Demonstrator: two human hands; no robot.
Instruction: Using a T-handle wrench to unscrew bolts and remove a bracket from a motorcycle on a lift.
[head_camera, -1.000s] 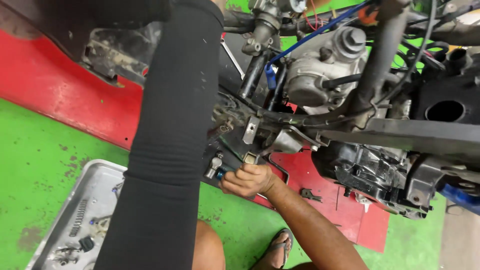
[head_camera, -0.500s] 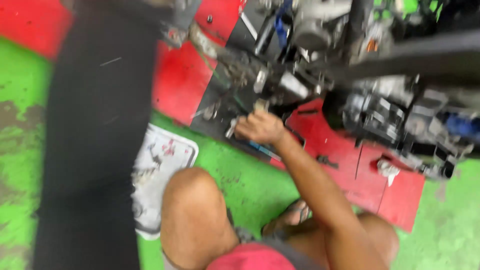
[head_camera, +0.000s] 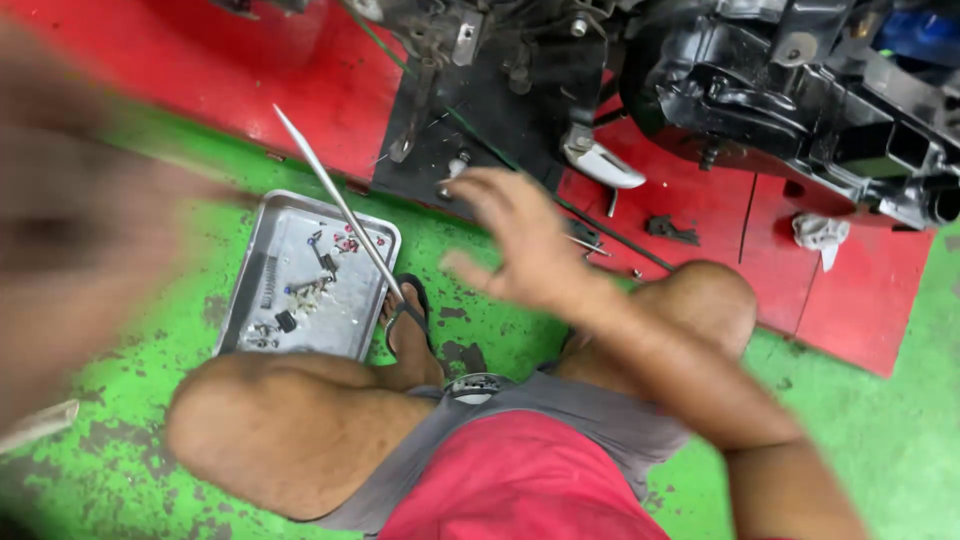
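1 metal tray (head_camera: 375, 240) lies on the green floor (head_camera: 850, 440), holding small screws and dark parts (head_camera: 300, 290). Right hand (head_camera: 520, 245) hovers above the floor with fingers spread, gripping nothing. Left hand (head_camera: 90, 250) is blurred; grip cannot be told.

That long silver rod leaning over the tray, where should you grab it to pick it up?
Take the long silver rod around its bare middle, coming from the right, where the open right hand is nearest. It is thin and slanted, with its pointed tip up near the red floor and its low end by the sandalled foot, so the middle above the metal tray looks easiest to close fingers around.
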